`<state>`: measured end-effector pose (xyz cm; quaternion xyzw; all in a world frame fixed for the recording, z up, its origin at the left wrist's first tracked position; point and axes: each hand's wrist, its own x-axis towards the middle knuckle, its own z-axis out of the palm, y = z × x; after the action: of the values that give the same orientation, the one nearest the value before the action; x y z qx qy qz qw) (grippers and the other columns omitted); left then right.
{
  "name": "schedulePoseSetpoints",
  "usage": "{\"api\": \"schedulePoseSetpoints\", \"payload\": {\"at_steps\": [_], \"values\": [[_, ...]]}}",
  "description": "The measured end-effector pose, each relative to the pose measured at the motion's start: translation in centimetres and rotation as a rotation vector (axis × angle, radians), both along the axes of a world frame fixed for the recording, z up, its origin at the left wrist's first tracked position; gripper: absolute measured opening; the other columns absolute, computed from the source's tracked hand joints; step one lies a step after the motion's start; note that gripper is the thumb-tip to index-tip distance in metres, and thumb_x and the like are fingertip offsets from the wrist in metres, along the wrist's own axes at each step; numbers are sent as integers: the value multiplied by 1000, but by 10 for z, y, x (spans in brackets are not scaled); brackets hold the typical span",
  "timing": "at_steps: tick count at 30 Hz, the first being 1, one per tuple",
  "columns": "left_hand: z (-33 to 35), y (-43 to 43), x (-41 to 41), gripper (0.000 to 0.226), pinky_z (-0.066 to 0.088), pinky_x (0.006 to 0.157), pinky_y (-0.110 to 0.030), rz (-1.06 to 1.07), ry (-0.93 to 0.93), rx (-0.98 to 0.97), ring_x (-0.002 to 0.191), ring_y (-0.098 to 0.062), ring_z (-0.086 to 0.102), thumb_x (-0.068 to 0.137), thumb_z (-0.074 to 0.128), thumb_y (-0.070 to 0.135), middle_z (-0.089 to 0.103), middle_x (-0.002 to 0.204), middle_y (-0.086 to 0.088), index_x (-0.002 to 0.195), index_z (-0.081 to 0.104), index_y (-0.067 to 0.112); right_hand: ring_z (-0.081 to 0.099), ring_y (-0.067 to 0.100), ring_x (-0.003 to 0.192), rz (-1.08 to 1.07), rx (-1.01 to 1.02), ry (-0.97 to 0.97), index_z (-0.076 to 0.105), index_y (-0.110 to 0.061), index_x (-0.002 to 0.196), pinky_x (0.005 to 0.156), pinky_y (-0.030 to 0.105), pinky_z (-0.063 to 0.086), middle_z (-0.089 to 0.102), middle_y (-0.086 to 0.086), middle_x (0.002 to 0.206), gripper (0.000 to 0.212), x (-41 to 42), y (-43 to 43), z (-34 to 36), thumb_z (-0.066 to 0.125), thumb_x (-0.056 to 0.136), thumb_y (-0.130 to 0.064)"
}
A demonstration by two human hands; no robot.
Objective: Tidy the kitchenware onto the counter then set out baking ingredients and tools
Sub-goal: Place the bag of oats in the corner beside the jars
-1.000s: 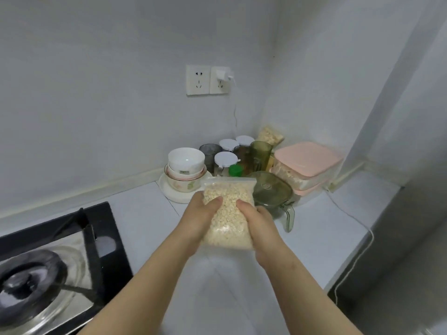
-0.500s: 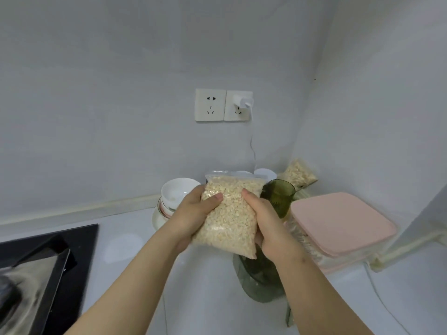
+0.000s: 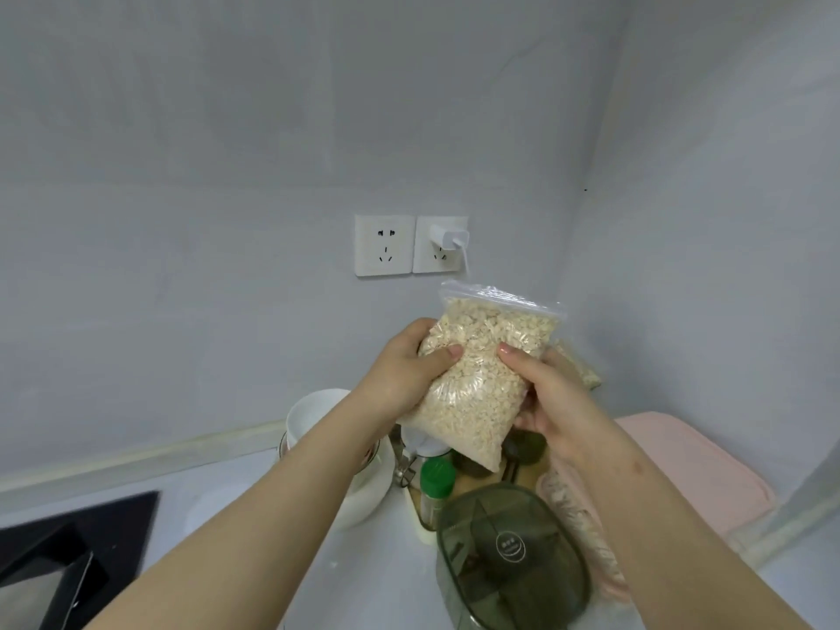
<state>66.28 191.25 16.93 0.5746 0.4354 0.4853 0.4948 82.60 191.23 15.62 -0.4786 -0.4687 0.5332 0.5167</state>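
A person holds a clear zip bag (image 3: 477,379) of pale flakes, probably oats, in both hands, up in the air in front of a grey wall corner. The left hand (image 3: 409,366) grips the bag's left side with the thumb pressed on the front. The right hand (image 3: 550,393) grips the right side the same way, with the fingers curled behind. The bag is sealed, and its top leans to the right.

A second ago the bag was low over the surface (image 3: 236,497), in front of the kitchenware. It now sits higher and further back, above the jars and cups, and the view has moved in closer. My reading is that the bag is being carried to the back corner, where a second bag (image 3: 584,370) of the same flakes leans against the wall. It has not yet been set down.

Below the bag are stacked white bowls (image 3: 313,416), a bottle (image 3: 437,475) with a green cap, a green tinted container (image 3: 509,552) and a box with a pink lid (image 3: 695,470). A black stove (image 3: 68,538) fills the lower left corner. On the wall are two sockets (image 3: 385,245), and the right one holds a white charger (image 3: 447,236).

The bag has no label. The container's lid carries a round emblem with writing too small to read.
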Motion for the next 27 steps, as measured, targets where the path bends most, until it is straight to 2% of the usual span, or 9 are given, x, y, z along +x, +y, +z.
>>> {"api": "schedulePoseSetpoints", "payload": {"at_steps": [3,6,10,14,18,20,24,25,27], "values": [[3,16,25,19,51,70,-16,42,96,68,86,-8,60,93,55,17,62,100,4,112,53,19,65,17,79,-83,39,49,58,-24,94,67,33,50,70,-2,86,11,17,8,1,65,85,-24],[-3,29,49,31,42,87,-24,132,155,123,109,-12,51,93,54,17,53,115,7,123,51,22,65,17,81,-204,83,111,57,-25,96,60,30,50,68,-1,91,12,37,18,0,64,86,-22],[-21,43,70,40,33,90,-23,247,80,8,108,-8,39,93,53,16,42,122,6,132,44,21,66,18,83,-417,183,176,54,-22,108,48,24,48,67,-1,99,23,76,39,1,63,88,-16],[-33,62,87,23,38,75,-21,255,42,-93,89,-9,49,93,52,13,47,111,1,114,49,22,64,13,82,-544,197,113,55,-18,109,46,25,51,65,-2,101,27,116,61,-6,64,84,-9],[-43,85,113,19,38,54,-6,203,70,-80,73,-4,46,93,50,10,48,101,1,108,48,21,63,9,83,-618,147,124,61,-9,113,54,31,54,66,1,103,31,140,82,-20,64,82,-6],[-50,97,128,21,41,67,-14,169,203,-19,83,-8,49,92,51,13,49,104,3,110,49,23,65,14,85,-649,151,143,63,-11,110,51,30,56,67,1,99,28,150,89,-27,63,82,-6],[-68,120,154,32,34,97,-22,23,645,172,118,-12,44,93,50,19,49,123,6,125,52,21,64,15,81,-725,189,211,57,-14,109,46,24,54,64,-3,91,26,161,98,-42,62,85,-5],[-73,126,160,33,33,102,-26,-10,739,222,124,-14,41,92,50,21,49,129,4,125,53,22,64,18,82,-751,195,225,55,-15,107,48,26,54,64,-4,90,25,162,100,-47,62,85,-5],[-80,135,169,35,27,110,-33,-65,903,298,134,-18,30,92,48,24,46,137,2,126,52,26,66,27,93,-790,209,241,55,-19,104,65,40,56,66,3,98,26,161,105,-56,66,82,-8]]}}
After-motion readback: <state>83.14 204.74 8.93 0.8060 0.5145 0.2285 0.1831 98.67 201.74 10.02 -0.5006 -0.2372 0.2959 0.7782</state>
